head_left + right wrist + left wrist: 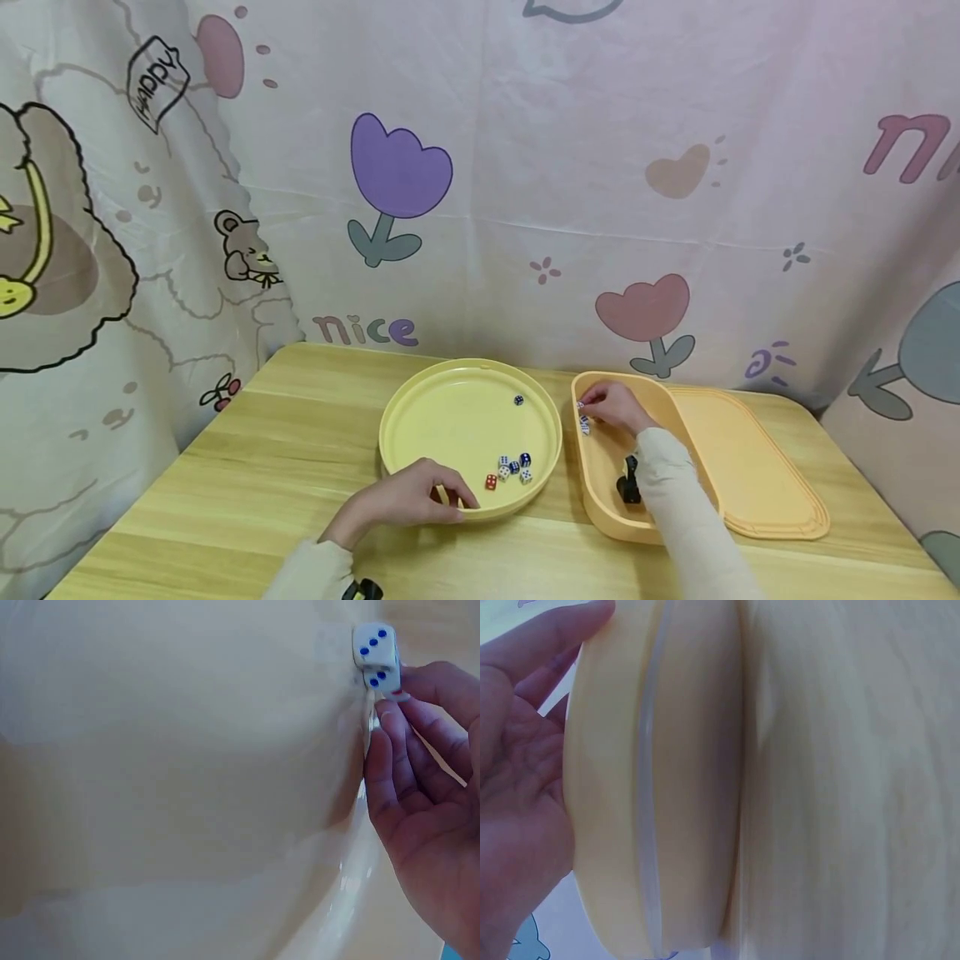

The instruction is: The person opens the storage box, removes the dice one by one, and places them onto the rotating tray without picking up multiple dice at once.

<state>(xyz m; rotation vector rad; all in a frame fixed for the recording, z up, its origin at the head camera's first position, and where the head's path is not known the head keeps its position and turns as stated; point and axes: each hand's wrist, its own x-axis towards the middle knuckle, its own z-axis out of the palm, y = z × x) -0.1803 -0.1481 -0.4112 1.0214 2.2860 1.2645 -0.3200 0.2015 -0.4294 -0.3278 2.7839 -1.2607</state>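
My left hand (411, 493) holds the near rim of a round yellow tray (427, 433), fingers inside and thumb outside. In the left wrist view, the thumb lies against the side wall of the tray (615, 787). Several white, blue and red dice lie on it, among them a red die (491, 482) and a dark blue die (518, 400). My right hand (617, 405) reaches into an orange box (600, 508) and pinches a white die (379, 679) by its left wall. Next to that, another white die (373, 645) with blue dots stands in the box.
A flat orange lid (750, 467) lies to the right of the box on the wooden table (300, 442). Behind the table hangs a printed curtain (510, 167). A black wrist mount (630, 483) is on the right sleeve.
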